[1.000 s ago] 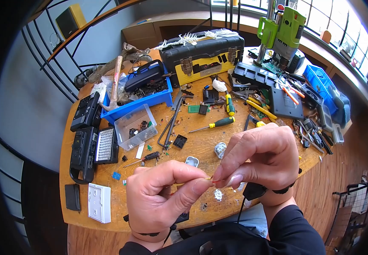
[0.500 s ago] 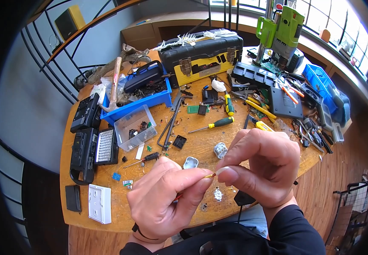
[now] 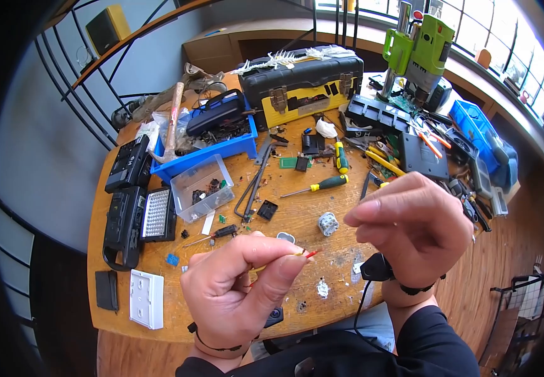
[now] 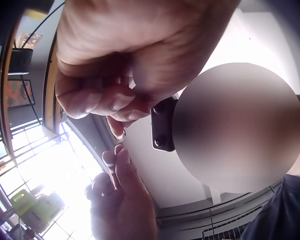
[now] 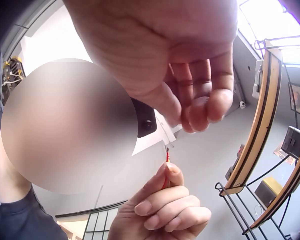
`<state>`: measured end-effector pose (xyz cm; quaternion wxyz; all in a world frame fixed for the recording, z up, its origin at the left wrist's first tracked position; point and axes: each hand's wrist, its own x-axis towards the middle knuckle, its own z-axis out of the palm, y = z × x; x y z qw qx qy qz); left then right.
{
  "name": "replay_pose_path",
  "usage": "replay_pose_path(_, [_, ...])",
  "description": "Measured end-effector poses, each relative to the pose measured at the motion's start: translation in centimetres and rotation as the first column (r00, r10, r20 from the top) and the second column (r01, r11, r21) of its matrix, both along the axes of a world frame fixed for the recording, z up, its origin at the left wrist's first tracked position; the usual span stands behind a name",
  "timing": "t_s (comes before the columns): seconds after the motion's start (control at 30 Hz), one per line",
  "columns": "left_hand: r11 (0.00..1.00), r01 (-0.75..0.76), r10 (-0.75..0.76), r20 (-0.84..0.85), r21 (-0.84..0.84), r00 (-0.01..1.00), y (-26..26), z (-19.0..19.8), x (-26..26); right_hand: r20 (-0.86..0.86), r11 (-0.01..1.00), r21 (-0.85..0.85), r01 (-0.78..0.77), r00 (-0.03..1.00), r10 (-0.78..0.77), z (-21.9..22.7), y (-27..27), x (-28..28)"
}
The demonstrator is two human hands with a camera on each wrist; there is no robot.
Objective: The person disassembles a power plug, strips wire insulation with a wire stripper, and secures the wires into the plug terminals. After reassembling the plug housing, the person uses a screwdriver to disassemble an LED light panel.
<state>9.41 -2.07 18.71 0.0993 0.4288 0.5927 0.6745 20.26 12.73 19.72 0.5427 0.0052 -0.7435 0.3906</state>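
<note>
Thumb and forefinger of the left hand (image 3: 237, 289) pinch thin wires (image 3: 311, 254), one red and one yellow, whose ends stick out past the fingertips. In the right wrist view the wire ends (image 5: 167, 156) point up from the left hand (image 5: 162, 202). The right hand (image 3: 413, 232) is held up to the right, apart from the wires, its fingers loosely bent with nothing seen between them. Behind the hands a round grey-white part (image 3: 328, 224) stands on the table, and a small light cap (image 3: 285, 237) lies partly hidden behind the left hand.
On the wooden table (image 3: 221, 320) lie a green-handled screwdriver (image 3: 331, 182), a clear bin (image 3: 201, 188) and a white case (image 3: 147, 299). Farther back are a blue crate (image 3: 221, 149), a black-yellow toolbox (image 3: 303, 85) and a green drill on its stand (image 3: 432, 47).
The right hand has let go of the wires and moved away to the right, its fingers loosening. The left hand still pinches the wires, whose red end now shows.
</note>
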Motion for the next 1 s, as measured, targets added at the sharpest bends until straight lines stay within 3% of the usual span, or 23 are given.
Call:
replay_pose_path(0.03, [1.0,-0.001,0.001,0.0,0.0,1.0,0.0,0.1,0.04,-0.043,0.986,0.164,0.039,0.999,-0.032,-0.05,0.21,-0.04])
replay_pose_path(0.07, [1.0,0.019,-0.019,0.037,0.012,0.999,0.02,0.25,0.1,-0.016,0.977,0.204,0.056,0.998,-0.054,0.06,0.07,0.12])
replay_pose_path(0.33, [0.999,0.036,-0.036,0.049,0.001,0.998,-0.09,0.27,-0.04,0.071,0.946,0.324,-0.026,0.997,0.003,0.08,-0.32,0.23])
replay_pose_path(0.7, [0.99,0.075,-0.075,0.005,-0.12,0.997,-0.26,0.7,-0.12,0.118,0.936,0.336,-0.107,0.99,0.072,-0.01,-0.1,0.05])
replay_pose_path(0.87, [0.992,0.091,-0.091,-0.004,-0.087,0.996,-0.07,0.64,0.01,0.148,0.946,0.294,-0.136,0.984,0.095,-0.18,-0.08,0.1])
replay_pose_path(0.93, [0.991,0.086,-0.087,-0.001,-0.099,0.996,-0.06,0.63,0.05,0.093,0.943,0.333,-0.02,0.996,-0.012,-0.28,-0.09,-0.25])
replay_pose_path(1.0, [0.994,0.067,-0.068,-0.004,-0.09,0.998,-0.06,0.53,0.01,0.141,0.938,0.345,-0.024,0.99,-0.027,0.17,0.0,0.2])
